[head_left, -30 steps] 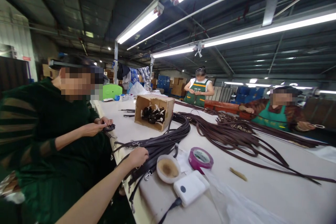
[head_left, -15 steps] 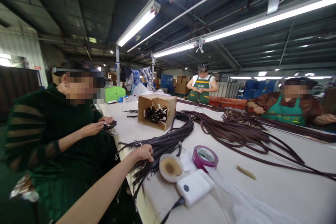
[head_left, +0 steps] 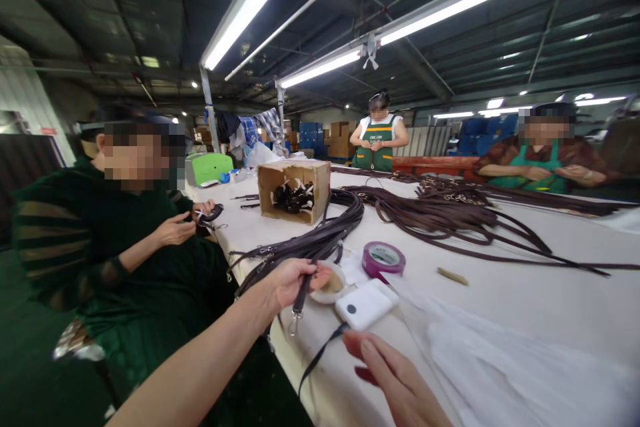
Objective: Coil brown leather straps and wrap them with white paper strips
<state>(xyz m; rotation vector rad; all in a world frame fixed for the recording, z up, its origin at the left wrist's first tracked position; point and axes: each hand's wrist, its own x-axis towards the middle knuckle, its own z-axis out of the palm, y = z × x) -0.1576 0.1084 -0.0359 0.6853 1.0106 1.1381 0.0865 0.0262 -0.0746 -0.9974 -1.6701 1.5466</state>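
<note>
My left hand [head_left: 290, 281] pinches a dark strap [head_left: 302, 293] between thumb and fingers. A silver snap hook [head_left: 294, 325] hangs from the strap's lower end, over the table edge. Behind that hand lies a bundle of dark straps [head_left: 345, 220] with metal hooks. My fingers partly cover a small white bowl [head_left: 339, 293] with a brown-stained inside. At the lower right my right hand [head_left: 393, 373] is held in the air, fingers apart and holding nothing. Closest to it is a white power bank [head_left: 370, 305] with a dark cable.
A purple tape roll [head_left: 367, 263] and clear plastic sheeting [head_left: 470, 353] lie on the white table [head_left: 540, 307]. Farther back are a cardboard box [head_left: 320, 193] of dark parts and brown straps [head_left: 450, 220]. A co-worker [head_left: 125, 260] sits close on the left; two others are across the table.
My left hand has lifted a strap end from the bundle and moved right, over the bowl. My right hand has come into view at the lower right.
</note>
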